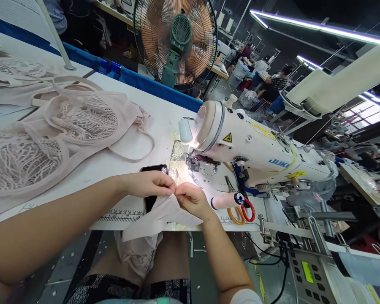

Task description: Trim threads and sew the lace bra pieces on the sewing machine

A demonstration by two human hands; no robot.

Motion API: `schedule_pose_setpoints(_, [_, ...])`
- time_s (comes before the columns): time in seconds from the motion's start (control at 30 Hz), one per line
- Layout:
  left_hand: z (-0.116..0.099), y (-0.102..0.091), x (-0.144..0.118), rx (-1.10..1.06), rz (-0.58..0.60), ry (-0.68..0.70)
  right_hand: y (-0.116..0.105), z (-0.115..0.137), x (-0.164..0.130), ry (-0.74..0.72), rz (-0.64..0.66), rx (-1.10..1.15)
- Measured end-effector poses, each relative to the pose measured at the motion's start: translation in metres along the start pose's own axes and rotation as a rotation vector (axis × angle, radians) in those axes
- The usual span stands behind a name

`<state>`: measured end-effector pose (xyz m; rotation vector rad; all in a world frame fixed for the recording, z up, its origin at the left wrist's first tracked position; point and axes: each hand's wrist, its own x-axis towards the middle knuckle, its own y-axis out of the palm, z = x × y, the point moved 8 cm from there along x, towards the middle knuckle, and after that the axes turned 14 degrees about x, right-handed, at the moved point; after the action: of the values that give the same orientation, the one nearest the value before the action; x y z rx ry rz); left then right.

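Note:
My left hand (154, 184) and my right hand (191, 199) meet in front of the sewing machine (256, 141), both with fingers pinched. Between them they grip the edge of a pale pink bra (158, 217), whose fabric hangs down over the table edge into my lap. Its lower lacy part rests between my thighs. A dark phone (150, 202) lies partly hidden beneath my left hand. Just right of my right hand lies a spool of pale pink thread (226, 200). The lit needle area is a little beyond my fingertips.
Finished-looking lace bras (82, 118) are piled on the left of the table. Scissors with red and orange handles (248, 211) lie beside the machine. A large fan (176, 42) stands behind the table, and a control panel (310, 274) sits at lower right.

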<state>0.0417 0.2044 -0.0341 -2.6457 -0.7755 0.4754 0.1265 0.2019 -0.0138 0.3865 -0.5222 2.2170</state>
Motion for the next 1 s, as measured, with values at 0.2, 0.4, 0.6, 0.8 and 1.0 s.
schedule_pose_setpoints(0.2, [0.005, -0.001, -0.001, -0.102, -0.032, -0.048, -0.003, -0.009, 0.003, 0.059, -0.033, 0.004])
schedule_pose_setpoints(0.4, [0.008, -0.003, -0.001, -0.181, -0.057, -0.077, -0.002, -0.014, 0.004, 0.113, -0.036, -0.016])
schedule_pose_setpoints(0.6, [0.013, -0.004, 0.0, -0.216, -0.089, -0.102, 0.0, -0.017, 0.005, 0.131, -0.013, -0.018])
schedule_pose_setpoints(0.8, [0.014, -0.006, 0.002, -0.244, -0.146, -0.117, -0.002, -0.019, 0.002, 0.121, -0.058, 0.084])
schedule_pose_setpoints(1.0, [-0.002, -0.025, 0.016, -0.27, -0.252, -0.169, -0.026, -0.029, 0.011, 0.307, -0.164, 0.21])
